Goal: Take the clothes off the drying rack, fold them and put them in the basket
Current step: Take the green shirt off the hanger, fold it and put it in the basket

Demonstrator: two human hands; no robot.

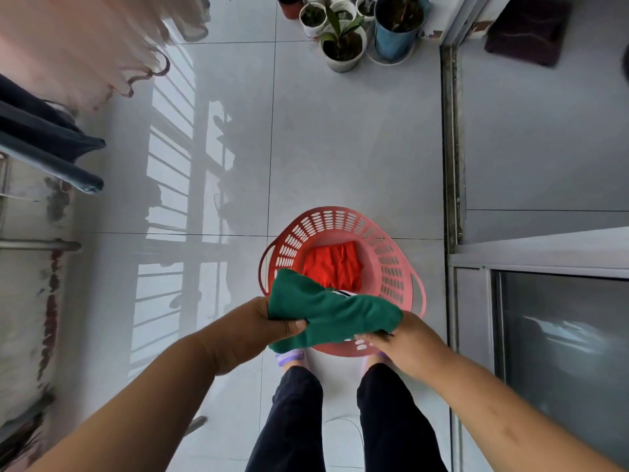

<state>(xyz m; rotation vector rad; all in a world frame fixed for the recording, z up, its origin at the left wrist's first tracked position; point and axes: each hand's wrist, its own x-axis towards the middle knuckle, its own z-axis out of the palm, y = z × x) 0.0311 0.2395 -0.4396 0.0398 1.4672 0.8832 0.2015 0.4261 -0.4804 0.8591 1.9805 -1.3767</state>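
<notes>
Both hands are out front gripping a folded dark green cloth garment [326, 311]. The left hand [258, 330] pinches its left edge with the thumb on top, and the right hand [401, 338] has its fingers curled round the right end. Right under and just past the fingers sits a round pink plastic laundry basket [391, 264] with a folded bright red garment [335, 267] in it. Way off left of the fingers hang a frilly pale pink garment [78, 52] and some dark navy clothes [44, 137]. Potted plants [343, 46] sit far beyond.

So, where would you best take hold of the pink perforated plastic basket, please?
Take the pink perforated plastic basket by its two loop handles, one on each side of the rim, from above; they jut outward as open loops.
</notes>
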